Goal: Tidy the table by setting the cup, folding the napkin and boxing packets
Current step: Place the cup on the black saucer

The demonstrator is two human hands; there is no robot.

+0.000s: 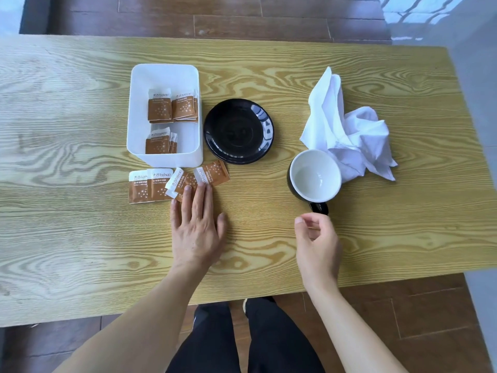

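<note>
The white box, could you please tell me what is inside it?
The white box holds brown packets standing in three small bunches. How many are in each cannot be counted, since the front ones cover those behind.

The cup (314,175), black outside and white inside, stands upright and empty on the table (295,243), its handle toward the near edge, touching the napkin (349,130), a white cloth lying crumpled with one corner peaked up. To the left sits a glossy black saucer (238,131), bare. Just beside it is a white rectangular box (164,76) holding brown-and-white packets (159,105) in small stacks. Four loose packets (150,185) lie in front of the box, overlapping, the rightmost one (212,174) skewed.
</note>
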